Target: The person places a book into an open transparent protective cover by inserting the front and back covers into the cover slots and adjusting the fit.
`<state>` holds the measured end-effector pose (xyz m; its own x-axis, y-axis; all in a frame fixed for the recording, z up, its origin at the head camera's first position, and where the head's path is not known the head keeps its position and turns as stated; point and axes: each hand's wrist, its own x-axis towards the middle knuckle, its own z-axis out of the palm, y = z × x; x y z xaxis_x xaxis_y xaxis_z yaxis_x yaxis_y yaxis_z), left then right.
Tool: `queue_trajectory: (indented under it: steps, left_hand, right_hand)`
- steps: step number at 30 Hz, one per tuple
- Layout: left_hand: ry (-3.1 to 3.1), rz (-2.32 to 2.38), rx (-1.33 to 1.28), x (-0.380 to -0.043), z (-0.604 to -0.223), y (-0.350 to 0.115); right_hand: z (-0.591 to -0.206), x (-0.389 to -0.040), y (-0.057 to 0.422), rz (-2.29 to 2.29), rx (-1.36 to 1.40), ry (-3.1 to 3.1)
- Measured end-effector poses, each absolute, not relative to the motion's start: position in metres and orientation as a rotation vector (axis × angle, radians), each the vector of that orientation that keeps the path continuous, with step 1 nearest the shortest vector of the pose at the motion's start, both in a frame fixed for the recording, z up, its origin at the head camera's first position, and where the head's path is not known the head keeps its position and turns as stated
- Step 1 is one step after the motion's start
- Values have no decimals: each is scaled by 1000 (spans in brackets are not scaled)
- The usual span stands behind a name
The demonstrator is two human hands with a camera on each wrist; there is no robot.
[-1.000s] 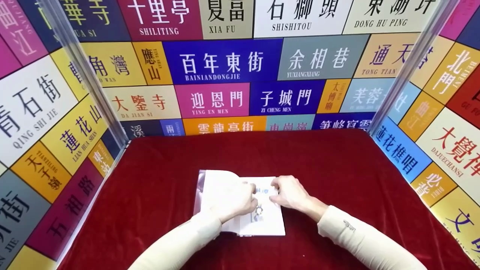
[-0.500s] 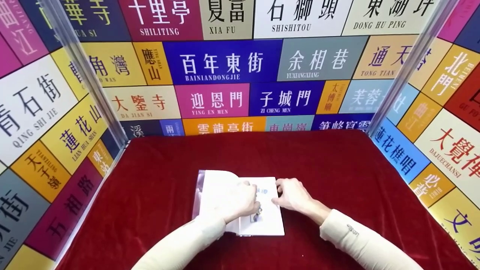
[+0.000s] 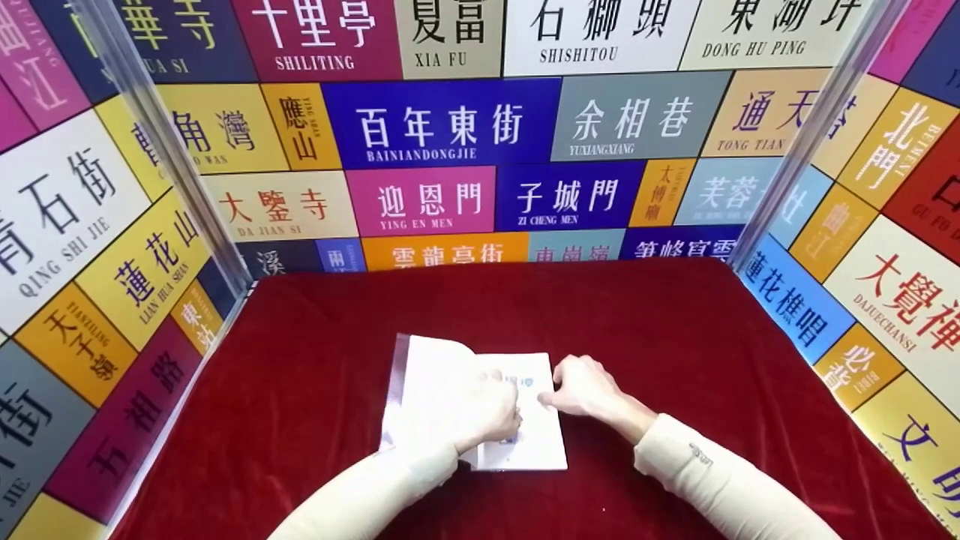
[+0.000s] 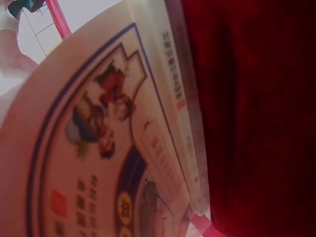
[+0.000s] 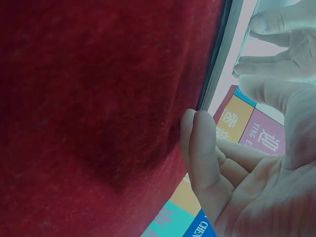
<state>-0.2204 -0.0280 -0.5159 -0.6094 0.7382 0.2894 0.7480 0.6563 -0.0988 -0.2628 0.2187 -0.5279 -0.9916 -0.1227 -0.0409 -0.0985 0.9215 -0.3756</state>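
Note:
An open book (image 3: 529, 450) lies on the red cloth, its left side bowed up toward the fold and its right page printed with blue characters. My left hand (image 3: 495, 409) rests on the inner part of the right page, beside the fold, and covers part of the print. In the right wrist view the fingers of the left hand (image 5: 286, 39) reach over the page. My right hand (image 3: 589, 388) holds the book's right edge, thumb over the page and fingertips at the side. The left wrist view shows a curved page (image 4: 84, 163) with drawn figures inside a blue border.
Red velvet cloth (image 3: 637, 322) covers the table around the book. Behind it and at both sides stand panels (image 3: 442, 124) with colourful printed name signs. Clear upright posts (image 3: 795, 161) mark the two back corners.
My left hand has slid slightly right and toward me over the page. The right fingers have drawn back from the page to its edge. The book's left side has shifted a little.

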Motion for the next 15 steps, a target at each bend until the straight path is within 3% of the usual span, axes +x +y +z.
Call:
queue_trajectory:
  steps: [4,10,15]
  left_hand:
    - [-2733,-392,-1154,-220,-514,-27]
    - [-2864,-521,-1070,-219,-515,-27]
    - [-2788,-136,-1107,-224,-521,-20]
  right_hand:
    - [-528,-263,217,-532,-156,3001]
    - [-527,-263,213,-554,-130,2991]
    - [-529,-266,217,-715,-66,2902]
